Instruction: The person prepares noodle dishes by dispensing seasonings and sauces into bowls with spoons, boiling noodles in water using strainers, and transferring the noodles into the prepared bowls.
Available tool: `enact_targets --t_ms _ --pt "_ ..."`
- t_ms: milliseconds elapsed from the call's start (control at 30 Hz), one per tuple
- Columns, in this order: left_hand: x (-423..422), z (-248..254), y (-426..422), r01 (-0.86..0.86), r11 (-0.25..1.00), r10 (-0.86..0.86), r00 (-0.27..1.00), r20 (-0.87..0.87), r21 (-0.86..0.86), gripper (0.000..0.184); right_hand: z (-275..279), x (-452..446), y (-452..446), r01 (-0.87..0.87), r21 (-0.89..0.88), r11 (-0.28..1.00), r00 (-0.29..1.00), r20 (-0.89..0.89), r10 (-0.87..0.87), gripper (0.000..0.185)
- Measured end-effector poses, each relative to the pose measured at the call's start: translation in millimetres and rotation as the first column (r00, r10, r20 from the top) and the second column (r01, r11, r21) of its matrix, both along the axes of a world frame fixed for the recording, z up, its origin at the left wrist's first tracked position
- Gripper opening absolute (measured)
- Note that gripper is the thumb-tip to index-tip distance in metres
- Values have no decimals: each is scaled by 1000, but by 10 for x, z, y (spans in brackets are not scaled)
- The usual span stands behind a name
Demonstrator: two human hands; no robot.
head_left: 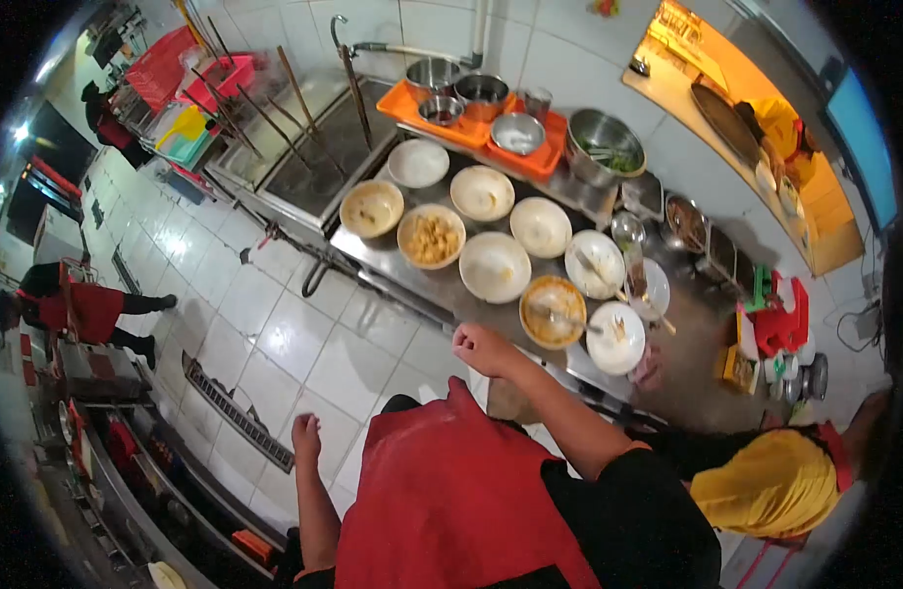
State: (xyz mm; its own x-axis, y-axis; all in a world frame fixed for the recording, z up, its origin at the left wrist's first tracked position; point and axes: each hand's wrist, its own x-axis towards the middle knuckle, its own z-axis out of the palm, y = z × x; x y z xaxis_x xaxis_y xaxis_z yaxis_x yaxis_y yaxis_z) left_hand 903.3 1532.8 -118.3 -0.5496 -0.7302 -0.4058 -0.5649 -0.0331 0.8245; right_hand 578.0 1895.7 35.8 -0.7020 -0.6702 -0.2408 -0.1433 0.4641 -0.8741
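Observation:
My right hand [479, 349] is closed with its fingers curled, just off the front edge of the steel counter [412, 280], below the large white bowl [495, 267]. Whatever it may hold is hidden. My left hand [307, 435] hangs low over the tiled floor with its fingers curled in; its contents do not show. On the counter stand several bowls, one with yellowish chunks [432, 237]. An orange-stained bowl [553, 312] with a spoon and a white plate with scraps [615, 338] are right of my right hand.
Orange trays [528, 157] with metal bowls stand at the counter's back, beside a steel pot [605, 147]. A sink basin [319, 162] with sticks is at upper left. One person [775, 481] is close on the right; two others [88, 304] are on the left.

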Motion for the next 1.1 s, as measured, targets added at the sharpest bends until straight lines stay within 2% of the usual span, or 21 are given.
enact_targets --t_ms 67,133,200,267,333,400,467,500,533,567,600,667,700,767,800,867,900,933,1000,1033,1100 --pt "-841 396 56 148 981 -171 965 -200 -125 16 266 -202 -194 55 -63 996 998 21 -54 19" --pt "-1611 708 125 275 924 -329 926 -185 -265 17 548 -430 -342 70 -46 996 997 -6 -71 19" --pt "-2345 1224 248 404 878 -456 869 -191 -257 17 536 -661 -441 144 -18 989 989 -30 -144 16" --pt "-2998 1355 170 490 677 -666 726 -173 -549 19 698 -916 -549 299 17 954 951 -91 -296 18" --pt "-3654 1572 107 512 581 -762 614 -204 -633 19 503 -1270 -652 356 69 932 928 -143 -343 16" --pt "-4301 1684 -99 584 508 -825 541 -163 -633 21 466 -1617 -852 457 144 878 843 -386 -375 13" --pt "-4809 1645 -337 575 541 -808 558 -190 -614 28 379 -1980 -1016 467 162 869 837 -397 -376 9" --pt "-4959 1624 -437 587 541 -810 557 -185 -601 28 330 -2119 -1070 461 183 868 820 -463 -338 9" --pt "-5052 1633 -515 551 525 -777 621 -102 -649 34 273 -2185 -1109 461 205 863 799 -518 -304 10" --pt "-5108 1631 -577 518 498 -734 679 -20 -695 40 276 -2231 -1161 487 210 848 807 -480 -344 12" --pt "-5087 1623 -627 544 490 -744 669 -1 -681 40 286 -2239 -1200 493 223 841 814 -459 -356 12" --pt "-4978 1604 -706 508 298 -707 687 171 -808 51 272 -2250 -1242 527 249 813 767 -552 -328 15" --pt "-4940 1511 -755 530 289 -717 672 186 -797 51 212 -2235 -1242 562 261 785 725 -611 -317 21" --pt "-4870 1235 -855 681 523 -740 661 123 -513 53 153 -2283 -1284 541 279 794 720 -641 -265 25" --pt "-4842 1124 -888 685 531 -734 666 135 -499 53 141 -2325 -1328 509 285 812 706 -679 -204 29" --pt "-4748 972 -949 719 686 -728 672 -140 -112 50 184 -2458 -1560 420 274 865 759 -629 -169 32" --pt "-4694 812 -953 701 663 -743 658 -122 -263 47 154 -2543 -1700 390 256 884 739 -661 -134 32" --pt "-4645 865 -937 703 659 -745 659 -106 -267 47 131 -2595 -1800 366 233 901 708 -697 -108 31" --pt "-4680 1022 -860 679 734 -679 734 -17 5 48 -47 -2713 -1873 343 211 915 678 -730 -86 29" --pt "-4647 916 -860 679 725 -684 730 0 -116 48 -143 -2776 -1889 314 210 926 647 -761 -47 28" --pt "-4659 1049 -819 675 721 -682 732 14 -159 47 -279 -2855 -1918 312 196 930 625 -779 -45 27"
